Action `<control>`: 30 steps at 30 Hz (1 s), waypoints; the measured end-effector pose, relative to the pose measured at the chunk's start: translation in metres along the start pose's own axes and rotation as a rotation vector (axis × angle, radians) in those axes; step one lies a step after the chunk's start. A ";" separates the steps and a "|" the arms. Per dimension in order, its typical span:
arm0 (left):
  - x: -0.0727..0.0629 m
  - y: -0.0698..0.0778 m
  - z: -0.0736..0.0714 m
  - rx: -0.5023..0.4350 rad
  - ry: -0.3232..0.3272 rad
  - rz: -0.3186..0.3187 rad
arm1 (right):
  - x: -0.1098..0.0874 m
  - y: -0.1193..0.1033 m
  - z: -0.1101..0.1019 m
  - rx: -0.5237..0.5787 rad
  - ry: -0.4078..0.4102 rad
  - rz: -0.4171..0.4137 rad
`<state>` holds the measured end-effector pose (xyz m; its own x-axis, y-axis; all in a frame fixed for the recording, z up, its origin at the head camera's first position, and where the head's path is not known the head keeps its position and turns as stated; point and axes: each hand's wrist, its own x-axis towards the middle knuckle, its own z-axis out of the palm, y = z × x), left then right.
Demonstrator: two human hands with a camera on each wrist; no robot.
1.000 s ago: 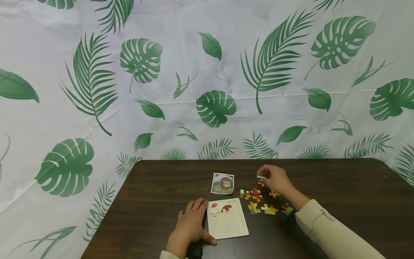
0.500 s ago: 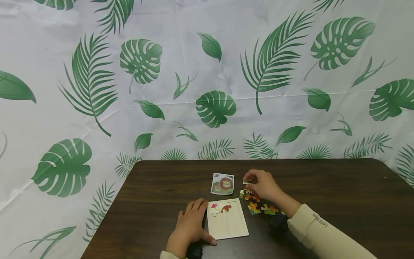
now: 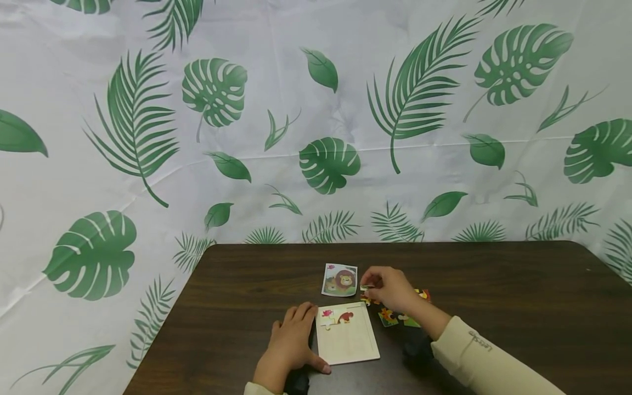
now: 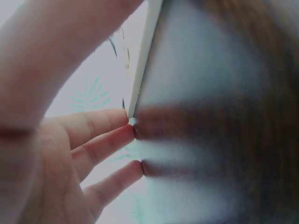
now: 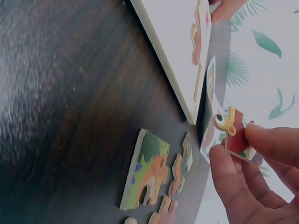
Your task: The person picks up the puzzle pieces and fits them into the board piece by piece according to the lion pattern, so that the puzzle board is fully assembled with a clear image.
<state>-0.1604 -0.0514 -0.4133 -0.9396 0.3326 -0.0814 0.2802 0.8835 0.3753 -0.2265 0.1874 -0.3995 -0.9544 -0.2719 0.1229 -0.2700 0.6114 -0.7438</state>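
In the right hand [image 3: 393, 288], a pinched puzzle piece [image 5: 237, 136], aslant, eyed tab [image 5: 221, 121] beyond the fingertips [image 5: 218, 153].

Left hand [image 3: 291, 340] with thumb [image 3: 320, 364] spread, right fingers [image 5: 231, 179] pinching, right forearm [image 3: 476, 345] slanting

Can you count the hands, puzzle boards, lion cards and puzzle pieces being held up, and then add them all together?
Hands: 2, the left hand and the right hand
Puzzle board: 1
Lion card: 1
Held-up piece: 1, in the right hand
Total: 5
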 end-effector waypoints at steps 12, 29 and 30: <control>0.001 0.000 -0.001 0.010 -0.009 -0.001 | 0.000 -0.003 0.009 0.081 -0.064 -0.001; 0.001 0.000 0.001 0.006 -0.006 -0.002 | -0.005 -0.003 0.017 0.191 -0.149 0.035; 0.001 0.000 0.001 0.005 -0.005 -0.002 | -0.005 -0.003 0.018 0.193 -0.152 0.031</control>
<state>-0.1608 -0.0505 -0.4146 -0.9391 0.3325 -0.0871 0.2793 0.8859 0.3704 -0.2185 0.1736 -0.4093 -0.9277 -0.3733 0.0089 -0.1979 0.4714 -0.8594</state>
